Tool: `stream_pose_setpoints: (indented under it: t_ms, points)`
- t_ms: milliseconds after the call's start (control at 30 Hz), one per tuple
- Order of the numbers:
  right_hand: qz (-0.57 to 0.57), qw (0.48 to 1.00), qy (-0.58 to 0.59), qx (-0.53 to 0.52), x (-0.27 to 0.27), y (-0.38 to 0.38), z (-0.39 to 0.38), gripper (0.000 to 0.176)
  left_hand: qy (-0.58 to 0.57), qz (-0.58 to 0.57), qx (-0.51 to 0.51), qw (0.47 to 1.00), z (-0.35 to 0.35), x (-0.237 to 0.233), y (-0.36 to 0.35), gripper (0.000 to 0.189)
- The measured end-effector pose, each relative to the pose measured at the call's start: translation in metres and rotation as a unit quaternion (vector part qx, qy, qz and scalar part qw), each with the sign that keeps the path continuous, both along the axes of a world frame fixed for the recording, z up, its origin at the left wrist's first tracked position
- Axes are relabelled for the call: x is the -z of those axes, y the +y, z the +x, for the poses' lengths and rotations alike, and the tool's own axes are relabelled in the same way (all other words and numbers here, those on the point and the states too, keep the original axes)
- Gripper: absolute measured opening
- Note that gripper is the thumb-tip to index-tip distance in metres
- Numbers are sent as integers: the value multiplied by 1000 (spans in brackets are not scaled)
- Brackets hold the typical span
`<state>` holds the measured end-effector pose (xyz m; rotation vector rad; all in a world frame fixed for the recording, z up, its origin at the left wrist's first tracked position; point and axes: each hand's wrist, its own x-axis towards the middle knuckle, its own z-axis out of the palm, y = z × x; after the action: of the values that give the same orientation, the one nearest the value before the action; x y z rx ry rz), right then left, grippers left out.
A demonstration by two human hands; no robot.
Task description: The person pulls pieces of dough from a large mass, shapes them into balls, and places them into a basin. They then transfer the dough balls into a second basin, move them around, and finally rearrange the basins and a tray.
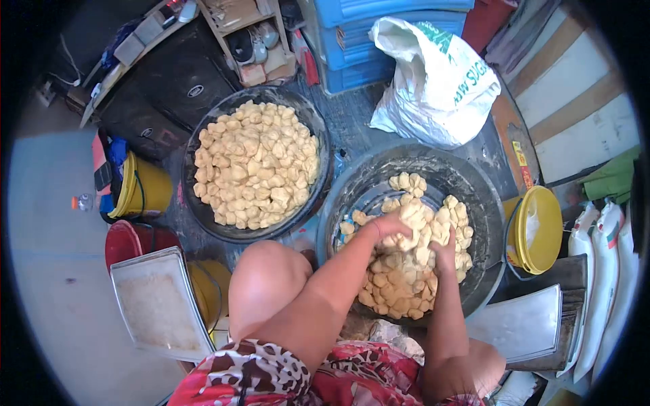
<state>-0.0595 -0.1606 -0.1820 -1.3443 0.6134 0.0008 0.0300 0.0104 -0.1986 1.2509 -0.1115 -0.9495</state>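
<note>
My left hand [394,227] and my right hand [444,256] are inside a large dark basin [489,243]. Between them they grip a cluster of pale dough pieces [421,227], my left hand on its left side and my right hand at its lower right. My fingers are partly hidden by the dough. More dough pieces [399,287] lie heaped in the basin below and around my hands, some in shadow. A small group of dough pieces [408,183] sits apart near the basin's far side.
A second dark basin [323,196] to the left holds a high dough pile [257,162]. Behind are a white sugar sack [433,88] and blue drawers [352,47]. Yellow buckets [545,230] and metal trays [159,304] stand at the sides. White sacks [602,271] line the right.
</note>
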Motion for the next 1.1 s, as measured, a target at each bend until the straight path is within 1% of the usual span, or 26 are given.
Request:
stream_pose_setpoints:
  t_ms: [67,133,200,233,267,333,367,400,433,467,500,533,567,633,667,700,733,767,800,867,933,967,1000,1033,1067,1100]
  points:
    - [1,999,-42,-23,-45,15,25,78,-44,-53,59,996,33,-50,22,71]
    - [34,987,-147,-48,-81,40,55,75,-65,-53,37,996,61,-113,53,68]
    - [67,978,-189,-63,-131,84,81,74,-96,-71,28,992,81,-172,98,63]
    - [97,965,-227,-86,-148,108,95,76,-79,-1,18,997,86,-207,123,60]
    - [144,961,-211,-101,-168,135,105,79,-64,69,8,996,92,-232,151,58]
    - [229,936,-197,-179,-188,184,131,82,-111,103,-50,987,106,-247,205,56]
    - [246,909,-241,-236,-174,207,156,84,-135,167,-69,974,120,-238,238,60]
    - [268,894,-222,-283,-176,228,169,87,-158,231,-87,956,130,-228,265,65]
    - [202,928,-118,-291,-188,248,171,86,-253,421,-131,861,122,-227,279,70]
    - [127,938,-65,-316,-179,265,184,81,-334,586,-169,718,114,-226,291,75]
    - [-46,939,-33,-338,-166,280,199,71,-336,644,-207,655,130,-196,319,75]
    - [-123,930,-38,-344,-185,289,190,57,-332,697,-244,587,146,-163,339,76]
    - [-109,935,-56,-332,-178,299,197,52,-331,697,-245,587,146,-168,341,76]
    - [-94,940,-69,-322,-158,307,212,48,-331,654,-150,664,143,-177,344,66]
    - [-118,930,-137,-321,-147,306,216,48,-325,655,-147,666,144,-172,341,66]
    - [-141,915,-206,-317,-139,303,217,49,-338,617,-183,687,150,-166,333,58]
    - [-142,916,-201,-319,-133,292,213,49,-350,575,-220,706,152,-162,321,50]
    - [-165,916,-201,-306,-125,272,205,47,-347,572,-217,711,153,-157,307,50]
    - [-192,916,-199,-291,-116,245,196,46,-361,526,-204,742,153,-159,285,47]
    - [-236,923,-129,-274,-82,183,172,48,-371,463,-178,785,157,-140,236,45]
    - [-205,947,-25,-244,-42,108,141,54,-284,320,-99,899,159,-105,190,38]
    - [-312,927,3,-210,12,60,129,58,-264,315,-80,908,154,-83,165,35]
    - [-388,897,71,-199,21,21,104,61,-245,313,-64,915,145,-58,139,31]
    - [-411,881,161,-169,67,-45,60,61,-242,330,-21,912,125,-25,101,32]
    - [-449,831,263,-194,70,-65,39,68,-244,349,16,905,100,-1,77,32]
    - [-482,806,304,-164,86,-76,19,77,-246,354,17,902,82,37,60,33]
